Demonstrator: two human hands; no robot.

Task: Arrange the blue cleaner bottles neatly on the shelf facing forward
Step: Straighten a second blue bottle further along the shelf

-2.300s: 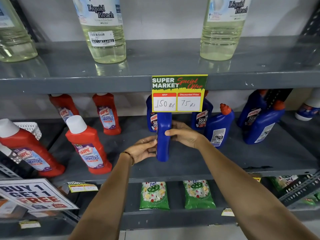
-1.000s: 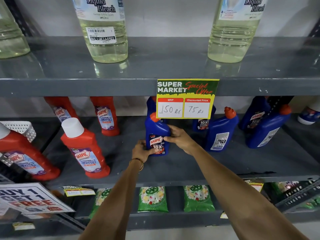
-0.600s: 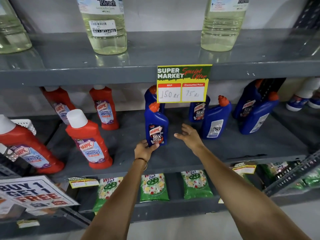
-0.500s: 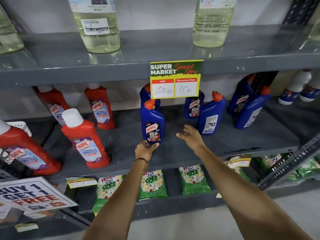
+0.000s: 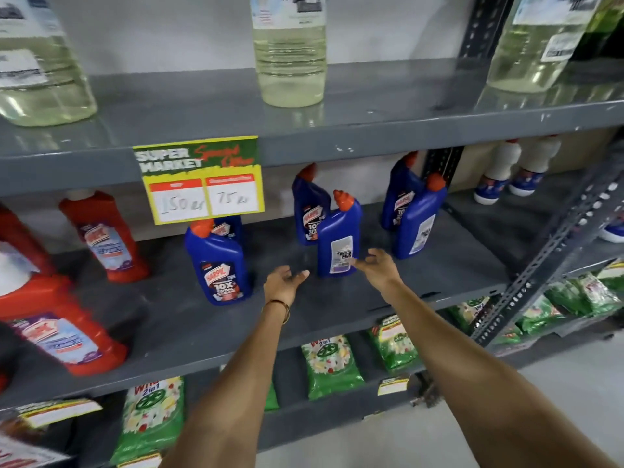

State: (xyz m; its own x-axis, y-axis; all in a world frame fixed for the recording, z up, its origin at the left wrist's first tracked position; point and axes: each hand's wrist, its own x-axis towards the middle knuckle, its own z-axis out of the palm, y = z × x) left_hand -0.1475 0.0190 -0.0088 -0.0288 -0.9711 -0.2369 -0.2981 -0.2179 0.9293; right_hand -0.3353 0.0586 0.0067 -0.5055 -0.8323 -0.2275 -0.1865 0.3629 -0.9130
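Observation:
Several blue cleaner bottles with orange caps stand on the grey middle shelf [image 5: 337, 309]. One blue bottle [image 5: 221, 265] at the left shows its front label. A second blue bottle [image 5: 338, 236] stands with its back label towards me, and another [image 5: 309, 207] faces forward behind it. Two more [image 5: 417, 219] stand further right, the front one showing its back label. My left hand [image 5: 283, 282] is open just left of the back-facing bottle. My right hand [image 5: 378, 266] is open at its right side, fingertips close to its base. Neither hand holds anything.
Red cleaner bottles [image 5: 104, 236] fill the shelf's left part. A yellow price sign [image 5: 202, 180] hangs from the upper shelf edge, which carries clear bleach bottles [image 5: 290, 52]. Green pouches [image 5: 331, 366] lie on the shelf below. A perforated upright [image 5: 547, 251] slants at the right, with white bottles [image 5: 506, 173] beyond.
Both hands let go of the front-facing blue bottle, which now stands at the left. They moved right, either side of the back-facing bottle. The view swung right.

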